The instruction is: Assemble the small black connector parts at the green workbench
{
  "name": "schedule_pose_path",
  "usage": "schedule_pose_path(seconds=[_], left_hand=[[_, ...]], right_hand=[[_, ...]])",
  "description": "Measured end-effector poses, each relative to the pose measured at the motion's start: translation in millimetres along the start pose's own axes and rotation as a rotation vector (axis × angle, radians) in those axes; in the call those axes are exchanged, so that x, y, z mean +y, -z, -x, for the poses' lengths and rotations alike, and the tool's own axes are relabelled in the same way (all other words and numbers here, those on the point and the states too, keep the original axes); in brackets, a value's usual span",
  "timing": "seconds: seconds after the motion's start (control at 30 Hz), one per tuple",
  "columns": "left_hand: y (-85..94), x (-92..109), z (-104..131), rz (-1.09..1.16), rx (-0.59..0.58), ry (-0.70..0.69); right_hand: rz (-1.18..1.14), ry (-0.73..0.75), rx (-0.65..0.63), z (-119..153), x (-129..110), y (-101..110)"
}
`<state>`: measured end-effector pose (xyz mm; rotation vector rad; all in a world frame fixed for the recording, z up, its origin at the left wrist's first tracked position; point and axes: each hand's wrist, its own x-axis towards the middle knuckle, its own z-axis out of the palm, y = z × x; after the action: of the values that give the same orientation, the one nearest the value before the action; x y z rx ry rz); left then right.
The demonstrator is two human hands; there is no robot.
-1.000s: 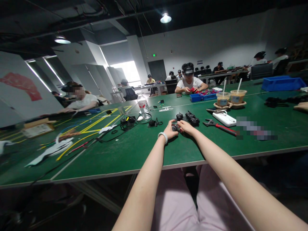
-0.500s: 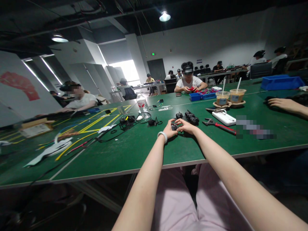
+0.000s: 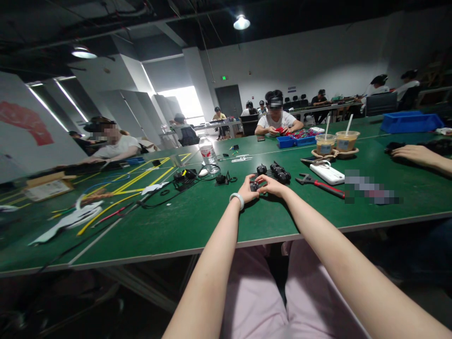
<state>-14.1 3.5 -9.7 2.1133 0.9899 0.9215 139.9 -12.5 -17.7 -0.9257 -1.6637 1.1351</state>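
Just above the green table, a small black part sits between my two hands; its exact kind is too small to make out. My left hand, with a pale bangle at the wrist, is closed around its left side. From the right, my right hand pinches the same part with bent fingers. Right behind my hands lie more black parts, chunky and dark, and a smaller black piece. To the left of my hands rests a black bracket-like piece beside a small ring.
Red-handled pliers, a white power bank and two iced drinks stand to the right. A water bottle, cables and a glove occupy the left. A co-worker's hand rests at far right; another person sits opposite.
The whole view has shifted slightly, with the scene a little further left. Both hands keep their grip on the small black part, with hardly any visible movement.
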Motion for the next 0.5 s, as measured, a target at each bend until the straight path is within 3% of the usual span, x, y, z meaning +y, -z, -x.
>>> schedule_pose_path(seconds=[0.5], left_hand=[[1.8,9.5,3.8,0.018,-0.026,0.043]], right_hand=[[-0.003,-0.01,-0.008,-5.4,4.9,-0.3]])
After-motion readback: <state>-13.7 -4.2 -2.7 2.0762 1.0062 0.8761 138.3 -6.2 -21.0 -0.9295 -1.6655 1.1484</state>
